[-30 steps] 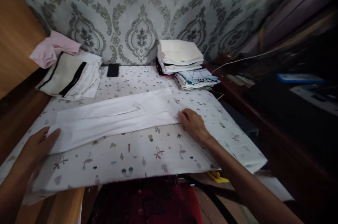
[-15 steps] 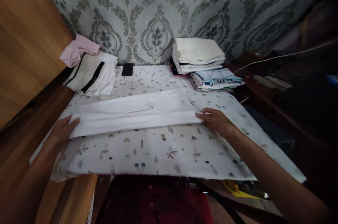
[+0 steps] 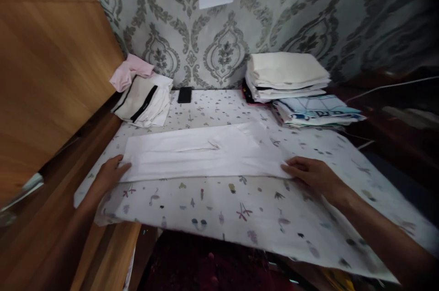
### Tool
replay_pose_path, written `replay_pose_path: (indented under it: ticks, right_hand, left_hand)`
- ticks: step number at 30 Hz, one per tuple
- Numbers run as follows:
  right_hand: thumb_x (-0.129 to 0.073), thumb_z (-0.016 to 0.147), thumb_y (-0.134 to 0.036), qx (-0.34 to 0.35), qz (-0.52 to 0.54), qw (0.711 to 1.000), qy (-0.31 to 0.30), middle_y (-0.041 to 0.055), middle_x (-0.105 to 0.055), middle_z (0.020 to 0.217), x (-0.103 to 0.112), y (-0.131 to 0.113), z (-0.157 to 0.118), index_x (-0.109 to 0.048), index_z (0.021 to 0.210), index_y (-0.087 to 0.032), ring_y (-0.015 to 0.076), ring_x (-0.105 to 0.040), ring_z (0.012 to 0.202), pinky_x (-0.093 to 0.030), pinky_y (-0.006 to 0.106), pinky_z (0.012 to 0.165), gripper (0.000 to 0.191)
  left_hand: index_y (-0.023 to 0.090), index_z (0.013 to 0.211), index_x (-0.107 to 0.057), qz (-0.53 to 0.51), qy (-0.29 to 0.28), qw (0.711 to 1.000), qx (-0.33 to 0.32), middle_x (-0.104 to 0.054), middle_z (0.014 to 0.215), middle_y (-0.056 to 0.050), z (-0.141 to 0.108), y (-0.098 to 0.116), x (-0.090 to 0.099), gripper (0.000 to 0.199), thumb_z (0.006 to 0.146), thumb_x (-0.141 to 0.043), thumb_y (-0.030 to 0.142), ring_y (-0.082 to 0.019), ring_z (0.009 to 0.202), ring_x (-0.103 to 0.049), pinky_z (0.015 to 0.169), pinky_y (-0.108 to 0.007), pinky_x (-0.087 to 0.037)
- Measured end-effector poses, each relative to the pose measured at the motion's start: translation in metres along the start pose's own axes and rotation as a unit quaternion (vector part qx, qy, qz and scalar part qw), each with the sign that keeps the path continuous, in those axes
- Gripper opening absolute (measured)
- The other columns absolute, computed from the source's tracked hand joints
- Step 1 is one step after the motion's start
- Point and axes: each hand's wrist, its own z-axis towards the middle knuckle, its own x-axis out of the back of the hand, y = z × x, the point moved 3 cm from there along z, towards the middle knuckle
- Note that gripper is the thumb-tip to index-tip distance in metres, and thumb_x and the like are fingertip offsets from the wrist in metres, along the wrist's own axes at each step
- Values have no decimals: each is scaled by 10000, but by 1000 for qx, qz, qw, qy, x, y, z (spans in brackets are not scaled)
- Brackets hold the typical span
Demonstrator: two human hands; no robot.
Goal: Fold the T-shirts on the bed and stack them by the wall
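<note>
A white garment [image 3: 192,153], seemingly a pair of trousers, lies flattened lengthwise across a cloth-covered table. Short creases and a seam line show near its middle. My left hand [image 3: 111,173] pinches the garment's left end at the near corner, thumb and fingers closed on the cloth. At the opposite end, my right hand [image 3: 308,174] grips the near right corner between thumb and fingers. Both forearms reach in from the lower corners of the view.
Folded clothes [image 3: 291,71] are stacked at the back right beside a lower pile [image 3: 318,110]. Striped clothing [image 3: 144,99] and a pink cloth [image 3: 132,71] lie back left, near a black phone [image 3: 184,94]. A wooden cabinet [image 3: 51,67] borders the left; patterned wallpaper stands behind.
The near strip of the garment, raised and folded over before, now lies flat against the table. Both hands keep their hold at the ends. The camera view has turned somewhat left.
</note>
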Motion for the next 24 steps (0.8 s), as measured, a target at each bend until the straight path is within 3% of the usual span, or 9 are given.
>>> replay_pose_path:
  ticks: [5,7,9,10,12,16,18,21,24]
  right_hand:
    - [-688,759,-450,19,-164,983,82,88,-703,753,9,-10,0,-687,829,-246,203,-602,570,-418,347,550,215]
    - [-680,766,-430,53,-220,964,139,117,-725,938,6,-26,-4,-690,919,-249,218,-628,614,-439,358,551,237]
    - [-646,796,-441,131,-237,951,152,130,-710,1034,-14,-50,-9,-684,985,-234,217,-629,623,-459,363,545,283]
    - [-619,820,-432,191,-229,945,135,128,-702,1052,-30,-66,-12,-682,1001,-227,216,-637,647,-479,363,564,281]
    - [-557,891,-397,310,-190,931,42,108,-701,1016,-78,-102,-21,-671,1017,-212,213,-662,733,-529,352,645,251]
    - [-557,941,-271,516,-168,826,-153,116,-672,1164,-193,-180,-50,-662,1094,-172,232,-618,1080,-517,374,925,210]
    - [-593,942,-273,562,-174,785,-191,142,-632,1266,-240,-209,-64,-654,1142,-145,244,-568,1163,-466,398,1008,245]
    - [-654,908,-288,568,-206,760,-239,156,-641,1250,-286,-231,-79,-690,1063,-120,275,-554,1160,-445,445,1004,231]
    - [-698,886,-324,622,-165,682,-347,75,-704,1151,-304,-233,-94,-719,975,-177,234,-584,1122,-431,420,1006,173]
  left_hand:
    - [226,677,-524,5,-33,999,-29,-544,622,17,12,-5,4,428,773,-471,639,-191,633,-520,581,-286,-377]
    - [220,705,-557,-4,-23,1000,-20,-590,653,4,25,-8,8,410,808,-456,603,-194,662,-546,593,-284,-388]
    - [213,767,-599,-7,-7,1000,-16,-649,728,-16,41,-8,11,328,821,-471,510,-201,719,-584,630,-286,-417]
    - [210,800,-615,-6,0,1000,-18,-668,768,-24,51,-6,11,280,818,-482,457,-203,745,-598,652,-287,-430]
    - [208,879,-641,-2,8,999,-38,-683,836,-35,70,1,11,224,806,-502,368,-202,788,-613,698,-290,-451]
    - [203,999,-671,42,0,994,-99,-634,885,-38,95,22,6,254,788,-570,302,-205,840,-602,791,-313,-473]
    - [203,1014,-680,76,11,990,-116,-608,930,-49,96,30,6,257,784,-605,287,-221,896,-591,838,-336,-471]
    - [205,1017,-680,89,38,984,-147,-596,972,-67,85,37,8,225,833,-580,289,-246,971,-567,873,-360,-456]
    - [201,967,-673,30,-27,976,-212,-614,912,-61,64,41,3,238,909,-505,360,-232,923,-567,849,-347,-446]
